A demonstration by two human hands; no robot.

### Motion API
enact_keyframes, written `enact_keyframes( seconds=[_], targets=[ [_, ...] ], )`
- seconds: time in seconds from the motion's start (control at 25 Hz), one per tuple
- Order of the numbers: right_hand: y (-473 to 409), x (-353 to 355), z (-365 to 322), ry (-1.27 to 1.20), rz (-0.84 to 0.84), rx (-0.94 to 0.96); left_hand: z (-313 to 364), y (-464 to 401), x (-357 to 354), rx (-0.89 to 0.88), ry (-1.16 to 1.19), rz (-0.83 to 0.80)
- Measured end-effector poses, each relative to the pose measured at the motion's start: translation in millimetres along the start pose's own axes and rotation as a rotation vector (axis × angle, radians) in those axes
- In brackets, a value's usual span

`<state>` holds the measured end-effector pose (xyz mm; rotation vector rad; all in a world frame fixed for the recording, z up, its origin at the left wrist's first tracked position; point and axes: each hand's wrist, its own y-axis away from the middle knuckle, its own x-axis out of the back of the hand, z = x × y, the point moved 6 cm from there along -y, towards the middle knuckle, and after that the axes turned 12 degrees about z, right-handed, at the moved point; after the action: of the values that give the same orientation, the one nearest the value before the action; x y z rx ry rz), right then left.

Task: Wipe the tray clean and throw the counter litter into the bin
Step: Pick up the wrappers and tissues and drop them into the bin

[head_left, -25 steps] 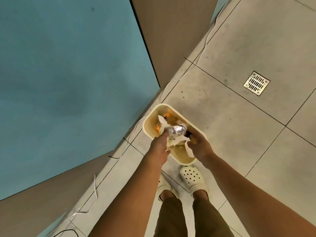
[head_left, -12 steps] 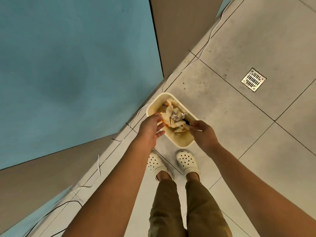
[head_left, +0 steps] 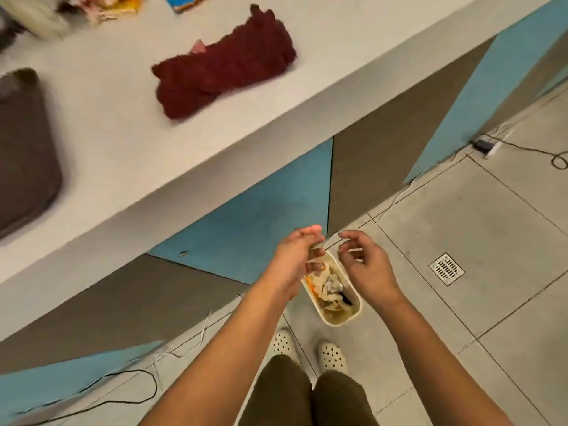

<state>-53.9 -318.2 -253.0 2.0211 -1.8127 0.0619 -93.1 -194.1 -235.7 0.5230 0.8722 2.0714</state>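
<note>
A small cream bin (head_left: 338, 318) stands on the tiled floor by my feet, holding crumpled paper, foil and orange scraps (head_left: 327, 285). My left hand (head_left: 295, 256) and my right hand (head_left: 365, 262) hover above the bin, fingers loosely curled, nothing in either. On the grey counter (head_left: 123, 149) above lie a dark red fuzzy cloth (head_left: 224, 63) and, at the left edge, a dark brown tray (head_left: 24, 149), blurred. Colourful wrappers (head_left: 116, 4) lie at the counter's far edge.
The counter front has blue and brown panels (head_left: 246, 229). Cables (head_left: 123, 392) run along the floor at its base, with a plug (head_left: 485, 146) at the right. A metal floor drain (head_left: 446, 268) sits right of the bin. My white clogs (head_left: 332, 355) stand below it.
The litter has left my hands and lies in the bin. Both hands have risen above it, and the view has tilted up to take in the counter top.
</note>
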Motion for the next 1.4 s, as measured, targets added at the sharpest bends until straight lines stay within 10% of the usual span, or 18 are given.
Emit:
enact_keyframes(
  seconds=[0.48,1.4],
  targets=[
    [30.2,-18.8,-250.9,-0.148,-0.114,0.380,198.3,151.2,122.7,-0.456,0.249,0.152],
    [-57.6,-226.2,-380.1,0.067,0.005,0.374,367.8,-28.2,344.8,-0.470,0.230,0.368]
  ],
)
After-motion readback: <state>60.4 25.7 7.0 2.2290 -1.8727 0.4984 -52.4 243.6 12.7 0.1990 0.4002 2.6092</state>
